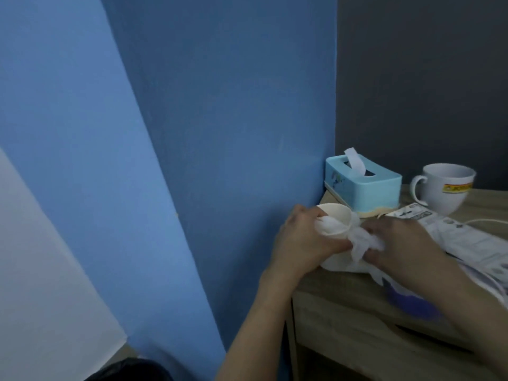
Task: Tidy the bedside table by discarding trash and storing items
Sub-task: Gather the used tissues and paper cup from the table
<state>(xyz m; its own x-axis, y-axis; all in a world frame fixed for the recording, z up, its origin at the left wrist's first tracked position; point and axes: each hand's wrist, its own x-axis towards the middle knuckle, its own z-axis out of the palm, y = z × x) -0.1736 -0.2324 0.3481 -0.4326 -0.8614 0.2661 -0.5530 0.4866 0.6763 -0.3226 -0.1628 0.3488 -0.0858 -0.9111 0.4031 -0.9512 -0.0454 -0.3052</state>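
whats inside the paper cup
Crumpled white tissue sits in the paper cup, which the left hand grips; the right hand pinches more tissue. Deeper inside is covered.

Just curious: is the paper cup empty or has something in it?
Not empty: crumpled tissue sits inside the paper cup, which the left hand grips tilted.

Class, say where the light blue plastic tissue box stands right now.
In the head view, the light blue plastic tissue box stands at the back left corner of the wooden bedside table, against the blue wall, left of the white ceramic mug.
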